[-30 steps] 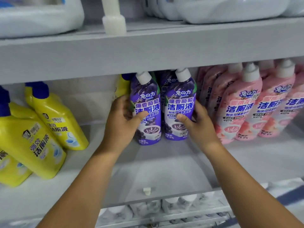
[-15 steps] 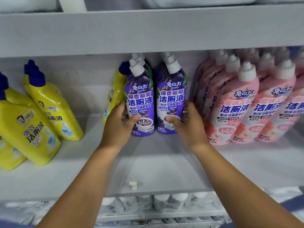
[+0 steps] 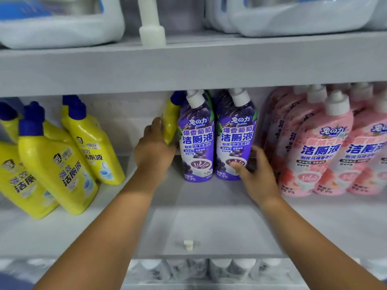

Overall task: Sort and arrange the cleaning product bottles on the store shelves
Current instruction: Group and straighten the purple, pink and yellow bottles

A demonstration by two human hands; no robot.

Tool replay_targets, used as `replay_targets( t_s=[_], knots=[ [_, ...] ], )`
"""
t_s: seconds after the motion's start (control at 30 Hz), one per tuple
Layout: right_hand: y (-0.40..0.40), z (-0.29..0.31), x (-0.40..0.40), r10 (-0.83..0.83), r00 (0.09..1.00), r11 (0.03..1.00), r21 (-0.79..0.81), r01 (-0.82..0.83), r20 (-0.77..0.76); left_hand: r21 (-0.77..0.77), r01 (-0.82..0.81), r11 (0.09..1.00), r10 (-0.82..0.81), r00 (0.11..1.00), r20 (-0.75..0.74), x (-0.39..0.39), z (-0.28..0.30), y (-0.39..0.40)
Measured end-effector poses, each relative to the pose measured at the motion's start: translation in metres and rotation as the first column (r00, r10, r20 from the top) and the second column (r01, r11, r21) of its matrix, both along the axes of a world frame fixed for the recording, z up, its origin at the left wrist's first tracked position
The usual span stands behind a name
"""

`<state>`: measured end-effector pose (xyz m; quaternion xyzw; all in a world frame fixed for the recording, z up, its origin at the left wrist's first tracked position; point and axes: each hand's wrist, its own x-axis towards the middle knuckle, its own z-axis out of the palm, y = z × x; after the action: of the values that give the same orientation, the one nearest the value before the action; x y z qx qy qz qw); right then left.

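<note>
left hand (image 3: 154,147): wrapped round the stray yellow bottle (image 3: 170,122) wedged left of the purple rows; fingers curled behind it, mostly hidden.
right hand (image 3: 254,168): held round the lower right side of the right purple bottle (image 3: 235,139), thumb laid across the label front, fingers curled behind; judged a bracing hold so the row is not toppled.
left purple bottle (image 3: 196,141): upright, touching the right one; more purple bottles are lined up behind both, only caps and shoulders seen.
stray yellow bottle, placement: blue cap up under the upper shelf (image 3: 188,65), pressed against the left purple bottle, well apart from the yellow group (image 3: 62,164) at far left. Judged misfiled.
yellow group: tilted, leaning right, not squared up.
pink bottles (image 3: 326,151): packed rows just right of the purple, near the right wrist.
shelf board (image 3: 199,222): bare front strip, small white clip (image 3: 188,244) at the edge.
step in hand: yellow stray probably to be extracted and rejoined with its group.
risk: purple front row may be dragged or tipped as it is pulled out; headroom under the upper shelf looks tight.
</note>
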<state>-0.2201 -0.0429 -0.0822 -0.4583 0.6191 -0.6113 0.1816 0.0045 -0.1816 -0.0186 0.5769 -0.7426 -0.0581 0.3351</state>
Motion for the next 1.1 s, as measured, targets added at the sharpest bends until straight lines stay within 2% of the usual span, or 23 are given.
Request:
replay_targets(
  t_s=[0.07, 0.33, 0.47, 0.63, 0.67, 0.73, 0.8, 0.83, 0.87, 0.9, 0.93, 1.0, 1.03, 1.1],
  knots=[
    [-0.001, 0.0, 0.001, 0.0, 1.0, 1.0, -0.002, 0.0, 0.004, 0.025, -0.04, 0.999, 0.041, 0.999, -0.024, -0.002, 0.002, -0.003],
    [0.001, 0.001, 0.005, -0.018, 0.999, 1.0, -0.021, 0.018, -0.029, -0.169, -0.151, 0.974, 0.09, 0.942, -0.323, 0.041, -0.013, -0.015],
    [0.001, 0.003, 0.007, -0.011, 0.999, 1.0, -0.018, 0.011, -0.03, -0.199, -0.159, 0.967, 0.073, 0.921, -0.382, 0.059, -0.025, -0.024],
    [0.003, 0.004, 0.008, -0.015, 1.0, 1.0, 0.01, 0.015, 0.0, -0.072, -0.141, 0.987, 0.106, 0.928, -0.356, 0.053, -0.026, -0.026],
    [0.004, 0.005, 0.009, -0.006, 1.0, 1.0, 0.011, 0.006, 0.016, -0.083, -0.147, 0.986, 0.108, 0.926, -0.362, 0.051, -0.024, -0.018],
    [0.008, 0.011, 0.011, -0.027, 0.995, 0.999, -0.014, 0.028, 0.1, -0.222, -0.131, 0.966, 0.026, 0.907, -0.42, 0.04, -0.022, 0.008],
    [0.005, 0.02, 0.006, -0.09, 0.979, 0.996, -0.007, 0.093, 0.181, -0.368, -0.058, 0.928, -0.157, 0.836, -0.526, 0.023, -0.02, 0.037],
    [0.002, 0.029, 0.002, -0.098, 0.971, 0.995, 0.024, 0.095, 0.22, -0.381, 0.003, 0.925, -0.243, 0.773, -0.585, 0.013, -0.013, 0.048],
    [-0.007, 0.037, -0.004, -0.063, 0.957, 0.998, 0.035, 0.056, 0.283, -0.326, 0.085, 0.942, -0.296, 0.67, -0.681, 0.002, -0.002, 0.051],
    [-0.016, 0.045, -0.009, 0.006, 0.92, 1.0, -0.007, -0.004, 0.391, -0.198, 0.179, 0.964, -0.265, 0.544, -0.797, -0.009, 0.007, 0.048],
    [-0.027, 0.053, -0.014, 0.063, 0.859, 0.997, -0.062, -0.037, 0.507, -0.025, 0.306, 0.952, -0.158, 0.417, -0.895, -0.021, 0.016, 0.039],
    [-0.046, 0.071, -0.019, 0.094, 0.775, 0.993, -0.11, -0.033, 0.624, 0.23, 0.546, 0.805, 0.111, 0.243, -0.964, -0.037, 0.029, 0.018],
    [-0.051, 0.079, -0.017, 0.09, 0.759, 0.995, -0.089, -0.043, 0.644, 0.273, 0.609, 0.745, 0.192, 0.196, -0.962, -0.042, 0.03, 0.006],
    [-0.056, 0.087, -0.01, 0.117, 0.746, 0.992, -0.046, -0.114, 0.656, 0.316, 0.631, 0.708, 0.221, 0.227, -0.949, -0.047, 0.036, 0.005]
  ],
)
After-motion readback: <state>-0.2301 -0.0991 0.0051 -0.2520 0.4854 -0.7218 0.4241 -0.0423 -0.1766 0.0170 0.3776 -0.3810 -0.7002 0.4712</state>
